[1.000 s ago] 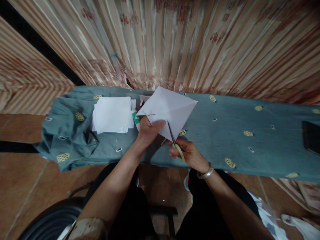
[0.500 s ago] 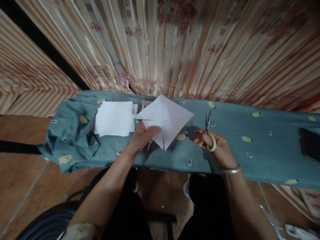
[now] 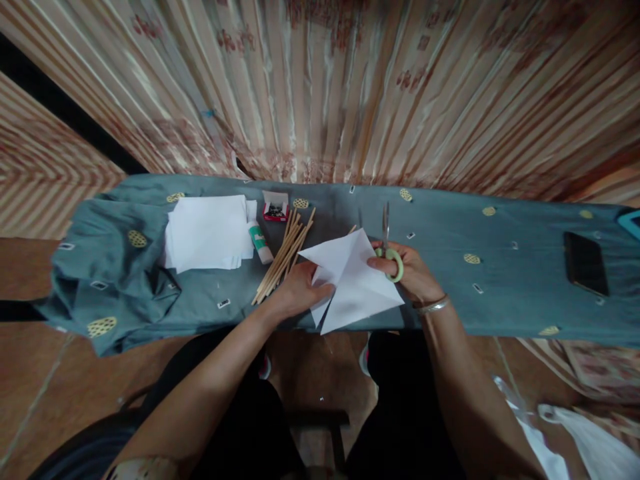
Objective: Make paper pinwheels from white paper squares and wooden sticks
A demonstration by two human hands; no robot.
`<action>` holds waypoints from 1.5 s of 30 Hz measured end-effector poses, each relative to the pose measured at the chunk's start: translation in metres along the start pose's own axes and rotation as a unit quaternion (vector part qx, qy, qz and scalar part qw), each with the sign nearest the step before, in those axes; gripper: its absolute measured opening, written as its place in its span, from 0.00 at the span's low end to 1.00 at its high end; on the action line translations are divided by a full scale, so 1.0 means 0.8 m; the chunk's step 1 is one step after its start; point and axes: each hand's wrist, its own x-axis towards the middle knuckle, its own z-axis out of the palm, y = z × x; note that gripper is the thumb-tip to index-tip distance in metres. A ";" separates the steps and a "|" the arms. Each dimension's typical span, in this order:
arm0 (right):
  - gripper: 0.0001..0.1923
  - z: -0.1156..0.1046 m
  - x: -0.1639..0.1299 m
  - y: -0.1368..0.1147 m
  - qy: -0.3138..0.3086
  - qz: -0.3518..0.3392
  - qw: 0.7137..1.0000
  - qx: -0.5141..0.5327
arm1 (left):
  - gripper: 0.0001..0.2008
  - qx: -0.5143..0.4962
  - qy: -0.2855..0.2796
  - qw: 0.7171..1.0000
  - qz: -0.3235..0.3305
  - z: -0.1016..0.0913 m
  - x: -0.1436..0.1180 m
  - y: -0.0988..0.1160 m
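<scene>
While the left hand (image 3: 295, 293) is pinching the paper (image 3: 353, 280) at its edge, the right hand (image 3: 407, 270) is gripping scissors (image 3: 387, 243); the sheet looks light, floppy, easily creased.

White creased paper square (image 3: 357, 283) lies flat beside green-handled scissors (image 3: 389, 247), blades closed.

A cloth-covered table (image 3: 520, 287) bears paper stack (image 3: 207, 230), sticks (image 3: 283, 257), phone (image 3: 585, 263).
</scene>
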 end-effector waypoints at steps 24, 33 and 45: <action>0.18 0.060 0.023 0.016 0.153 -0.150 0.973 0.086 | 0.09 -0.596 0.227 0.762 -0.110 0.022 0.021 0.045; 0.25 0.056 -0.015 0.020 -0.008 -0.104 0.991 -0.081 | 0.12 -0.599 0.302 0.739 -0.061 -0.020 0.023 0.036; 0.19 0.052 -0.037 0.030 -0.203 -0.025 0.965 -0.163 | 0.13 -0.566 0.299 0.768 -0.022 -0.040 0.021 0.034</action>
